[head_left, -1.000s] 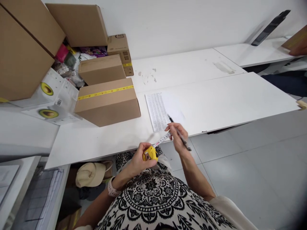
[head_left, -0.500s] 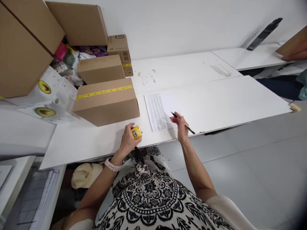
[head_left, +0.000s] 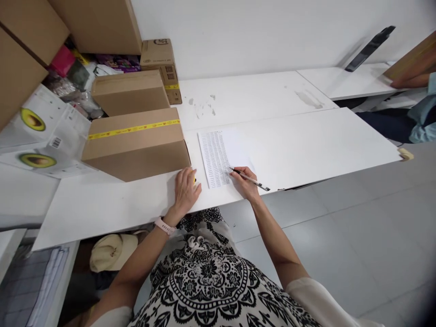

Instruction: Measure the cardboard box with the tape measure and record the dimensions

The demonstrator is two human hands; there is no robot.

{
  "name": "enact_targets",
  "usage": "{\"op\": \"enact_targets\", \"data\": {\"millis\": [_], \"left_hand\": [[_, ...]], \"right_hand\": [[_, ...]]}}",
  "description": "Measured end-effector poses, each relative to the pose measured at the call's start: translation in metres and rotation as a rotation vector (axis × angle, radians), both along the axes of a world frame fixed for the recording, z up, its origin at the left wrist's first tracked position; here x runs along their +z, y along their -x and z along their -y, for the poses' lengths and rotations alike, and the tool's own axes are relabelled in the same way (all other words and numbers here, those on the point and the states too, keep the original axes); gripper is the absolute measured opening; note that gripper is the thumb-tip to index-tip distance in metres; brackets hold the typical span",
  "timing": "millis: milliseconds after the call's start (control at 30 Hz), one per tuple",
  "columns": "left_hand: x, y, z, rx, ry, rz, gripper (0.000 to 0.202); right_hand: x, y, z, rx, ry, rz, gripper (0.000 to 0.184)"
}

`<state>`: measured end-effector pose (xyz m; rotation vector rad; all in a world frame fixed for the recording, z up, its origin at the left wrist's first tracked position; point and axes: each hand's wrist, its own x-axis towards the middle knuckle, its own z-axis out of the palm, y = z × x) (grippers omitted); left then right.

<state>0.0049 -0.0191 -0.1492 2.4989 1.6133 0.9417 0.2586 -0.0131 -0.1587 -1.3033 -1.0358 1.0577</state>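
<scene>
My left hand (head_left: 185,190) rests near the table's front edge, wrapped over a yellow tape measure (head_left: 195,179) that is mostly hidden by the fingers. Just behind it stands a closed cardboard box (head_left: 143,154) with yellow tape across its top. My right hand (head_left: 245,181) is closed around a pen (head_left: 255,182), whose tip points left at the printed columns. Beneath that hand lies a paper sheet (head_left: 213,156) covered with rows of small print on its left part and blank on its right. Whether the pen tip touches the paper, I cannot tell.
More cardboard boxes (head_left: 131,88) and white avocado-print boxes (head_left: 37,136) crowd the left side. The white table (head_left: 306,141) runs right. A dark upright object (head_left: 369,50) leans at the back wall. Another person's arm (head_left: 413,81) shows at far right. A cap (head_left: 114,252) lies below the table.
My right hand has moved left onto the sheet, bringing the pen tip to the print. My left hand has turned palm-down over the tape measure, which was in plain sight before. The view has shifted slightly.
</scene>
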Motion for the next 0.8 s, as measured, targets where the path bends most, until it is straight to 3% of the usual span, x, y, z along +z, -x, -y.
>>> {"op": "enact_targets", "data": {"millis": [133,233,400,500,800], "left_hand": [[-0.004,-0.052,0.025,-0.295,0.048,-0.088,0.045],[-0.006,-0.078,0.034,-0.406,0.158,-0.214,0.061],[-0.006,-0.082,0.030,-0.420,0.254,-0.348,0.074],[-0.005,-0.081,0.027,-0.419,0.261,-0.390,0.072],[-0.005,-0.082,0.028,-0.400,0.228,-0.355,0.070]], "right_hand": [[-0.001,-0.001,0.000,-0.058,0.026,0.153,0.029],[-0.003,-0.004,0.001,-0.062,0.015,0.238,0.026],[-0.007,-0.005,0.003,-0.050,0.040,0.149,0.030],[-0.007,-0.004,0.003,-0.099,0.013,0.223,0.031],[-0.004,-0.002,0.003,-0.076,0.020,0.332,0.028]]}}
